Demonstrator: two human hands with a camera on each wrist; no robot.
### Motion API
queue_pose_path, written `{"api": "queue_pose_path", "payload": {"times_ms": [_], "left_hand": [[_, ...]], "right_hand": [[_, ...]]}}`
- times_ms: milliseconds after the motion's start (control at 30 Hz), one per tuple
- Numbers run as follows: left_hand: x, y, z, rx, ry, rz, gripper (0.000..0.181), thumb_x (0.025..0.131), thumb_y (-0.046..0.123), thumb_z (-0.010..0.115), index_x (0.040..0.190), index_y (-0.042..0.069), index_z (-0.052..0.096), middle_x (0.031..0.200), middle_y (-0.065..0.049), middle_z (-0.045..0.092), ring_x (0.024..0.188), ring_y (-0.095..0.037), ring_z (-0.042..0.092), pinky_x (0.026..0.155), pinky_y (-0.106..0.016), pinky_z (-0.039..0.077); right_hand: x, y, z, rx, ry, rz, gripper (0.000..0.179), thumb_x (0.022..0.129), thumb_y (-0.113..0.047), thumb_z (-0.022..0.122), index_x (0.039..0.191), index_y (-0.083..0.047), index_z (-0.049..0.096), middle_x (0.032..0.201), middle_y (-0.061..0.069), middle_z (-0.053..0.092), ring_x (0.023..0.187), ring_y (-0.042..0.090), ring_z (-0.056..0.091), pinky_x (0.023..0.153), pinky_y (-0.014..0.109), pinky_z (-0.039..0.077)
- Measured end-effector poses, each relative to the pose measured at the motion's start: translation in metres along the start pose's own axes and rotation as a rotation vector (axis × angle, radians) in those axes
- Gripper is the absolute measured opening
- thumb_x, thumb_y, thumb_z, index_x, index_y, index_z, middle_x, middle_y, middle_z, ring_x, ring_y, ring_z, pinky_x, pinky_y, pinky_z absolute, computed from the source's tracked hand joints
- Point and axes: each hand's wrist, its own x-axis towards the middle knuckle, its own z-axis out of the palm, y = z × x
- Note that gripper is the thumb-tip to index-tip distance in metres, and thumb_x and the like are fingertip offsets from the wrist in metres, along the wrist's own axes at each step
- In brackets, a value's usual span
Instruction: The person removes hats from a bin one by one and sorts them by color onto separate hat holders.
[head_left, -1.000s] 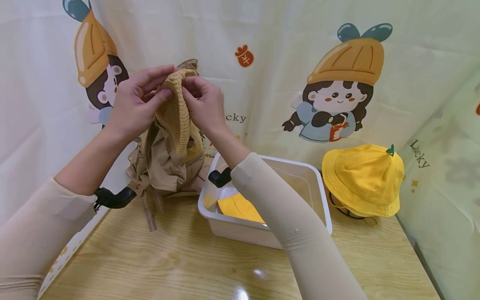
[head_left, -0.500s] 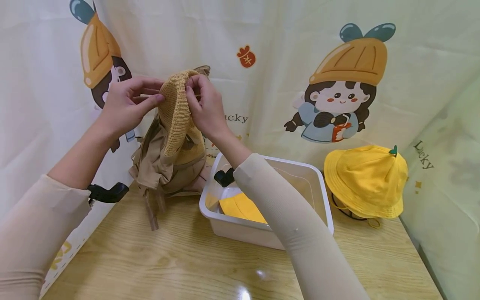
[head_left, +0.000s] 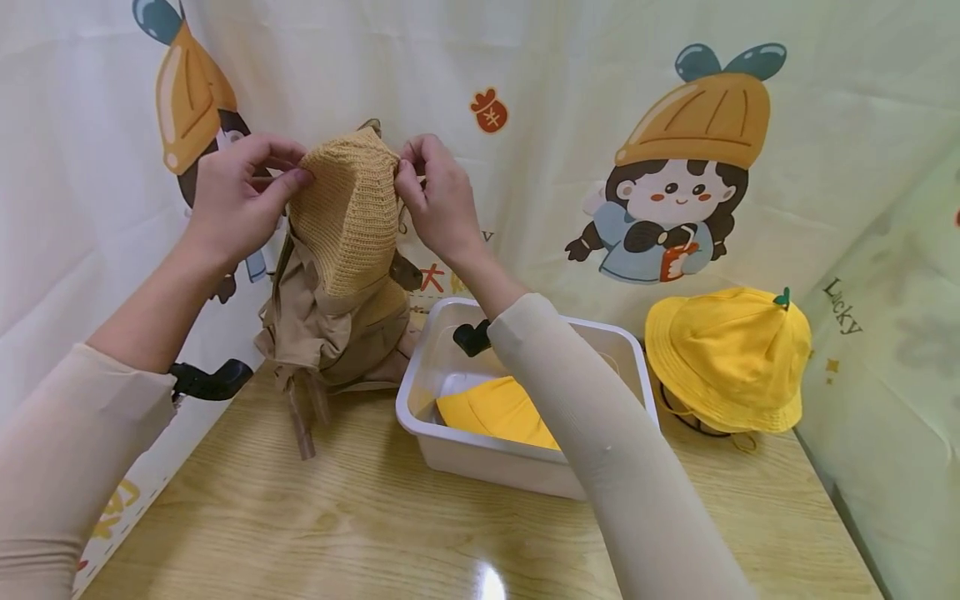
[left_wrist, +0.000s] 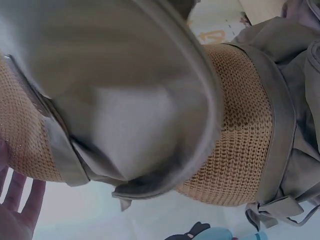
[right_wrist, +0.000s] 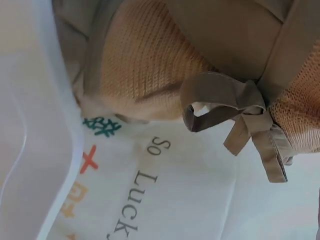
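Observation:
A straw-yellow knit hat point(head_left: 367, 217) with khaki cloth parts is raised at the back left in the head view. My left hand point(head_left: 243, 196) pinches its left edge between thumb and fingers. At its upper right edge, my right hand point(head_left: 442, 196) pinches the knit. Below hangs khaki cloth point(head_left: 315, 329) with dangling ribbon ends. The left wrist view shows a broad khaki brim point(left_wrist: 145, 95) between two knit sections, with part of my left hand point(left_wrist: 20, 210) at the edge. A khaki ribbon bow point(right_wrist: 250, 105) shows in the right wrist view, where my right hand is barely visible.
A white plastic bin point(head_left: 495, 458) holding a yellow cloth hat point(head_left: 498, 408) stands mid-table. To its right, a yellow bucket hat point(head_left: 727, 358) with a green sprout sits on a dark stand. A printed curtain point(head_left: 540, 167) closes off the back of the wooden table point(head_left: 322, 517).
My hands have moved apart, the left one leftward and the right one rightward. Between them the knit has spread from a narrow fold into a wider, rounder shape.

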Motion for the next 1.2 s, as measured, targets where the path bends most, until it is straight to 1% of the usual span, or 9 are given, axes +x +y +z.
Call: {"api": "queue_pose_path", "payload": {"times_ms": [100, 300, 367, 567, 733, 867, 1000, 1100, 1200], "left_hand": [[0.000, -0.002, 0.000, 0.040, -0.003, 0.046, 0.016, 0.094, 0.006, 0.066, 0.109, 0.002, 0.072, 0.101, -0.003, 0.071, 0.091, 0.004, 0.062, 0.077, -0.007, 0.049], [-0.001, -0.009, -0.002, 0.065, -0.008, 0.062, 0.016, 0.095, 0.007, 0.066, 0.109, 0.001, 0.072, 0.095, 0.020, 0.063, 0.090, 0.006, 0.061, 0.077, -0.006, 0.048], [-0.002, -0.012, -0.001, 0.072, -0.020, 0.060, 0.016, 0.096, 0.007, 0.065, 0.109, 0.000, 0.072, 0.095, 0.022, 0.061, 0.089, 0.006, 0.060, 0.076, -0.006, 0.047], [-0.010, -0.021, 0.003, 0.114, -0.056, 0.072, 0.013, 0.095, 0.003, 0.063, 0.105, -0.002, 0.071, 0.097, -0.002, 0.068, 0.087, 0.010, 0.056, 0.074, -0.006, 0.043], [-0.012, -0.027, 0.006, 0.122, -0.061, 0.072, 0.015, 0.096, 0.004, 0.063, 0.107, -0.002, 0.071, 0.097, -0.009, 0.070, 0.087, 0.011, 0.054, 0.072, -0.008, 0.042], [-0.014, -0.033, 0.008, 0.103, -0.034, -0.005, 0.018, 0.097, 0.009, 0.063, 0.111, 0.001, 0.071, 0.101, -0.010, 0.070, 0.086, 0.009, 0.057, 0.070, -0.008, 0.042], [-0.017, -0.039, 0.009, 0.063, -0.009, -0.132, 0.022, 0.098, 0.016, 0.063, 0.115, 0.004, 0.069, 0.102, 0.002, 0.068, 0.086, 0.006, 0.059, 0.072, -0.010, 0.043], [-0.018, -0.041, 0.007, 0.044, -0.037, -0.192, 0.027, 0.099, 0.023, 0.061, 0.118, 0.005, 0.068, 0.101, 0.010, 0.065, 0.087, 0.006, 0.058, 0.073, -0.011, 0.044], [-0.021, -0.044, 0.005, 0.037, -0.100, -0.211, 0.031, 0.101, 0.027, 0.057, 0.120, 0.004, 0.067, 0.105, 0.002, 0.066, 0.090, 0.006, 0.057, 0.077, -0.011, 0.045]], "right_hand": [[0.000, 0.005, -0.003, -0.049, -0.029, -0.016, 0.008, 0.097, -0.008, 0.047, 0.099, -0.004, 0.054, 0.097, 0.004, 0.059, 0.093, 0.010, 0.060, 0.074, 0.016, 0.046], [0.002, 0.009, -0.011, -0.167, -0.072, -0.079, 0.009, 0.097, -0.009, 0.048, 0.100, -0.005, 0.055, 0.090, 0.001, 0.058, 0.078, 0.010, 0.054, 0.070, 0.019, 0.043], [0.004, 0.009, -0.015, -0.234, -0.094, -0.109, 0.008, 0.097, -0.009, 0.048, 0.101, -0.005, 0.055, 0.085, 0.001, 0.057, 0.074, 0.010, 0.052, 0.068, 0.021, 0.042], [-0.002, 0.016, -0.010, -0.324, -0.189, -0.062, 0.008, 0.098, -0.011, 0.047, 0.101, -0.008, 0.054, 0.080, -0.001, 0.052, 0.072, 0.012, 0.049, 0.066, 0.025, 0.038], [-0.007, 0.019, -0.001, -0.293, -0.149, -0.027, 0.011, 0.102, -0.015, 0.047, 0.103, -0.008, 0.056, 0.083, 0.000, 0.055, 0.072, 0.012, 0.051, 0.068, 0.025, 0.040], [-0.011, 0.017, 0.009, -0.131, -0.148, 0.036, 0.016, 0.104, -0.015, 0.048, 0.112, -0.006, 0.059, 0.097, 0.003, 0.065, 0.085, 0.012, 0.060, 0.077, 0.020, 0.046], [-0.020, 0.021, 0.021, 0.054, -0.214, 0.114, 0.027, 0.100, -0.006, 0.054, 0.125, -0.005, 0.062, 0.116, 0.007, 0.069, 0.104, 0.012, 0.065, 0.087, 0.016, 0.050], [-0.028, 0.025, 0.027, 0.034, -0.247, 0.157, 0.029, 0.097, -0.007, 0.061, 0.126, -0.006, 0.066, 0.118, 0.006, 0.071, 0.104, 0.012, 0.067, 0.086, 0.016, 0.051], [-0.032, 0.028, 0.033, -0.057, -0.233, 0.170, 0.026, 0.096, -0.014, 0.067, 0.121, -0.009, 0.071, 0.114, 0.004, 0.072, 0.099, 0.012, 0.069, 0.085, 0.018, 0.052]]}}
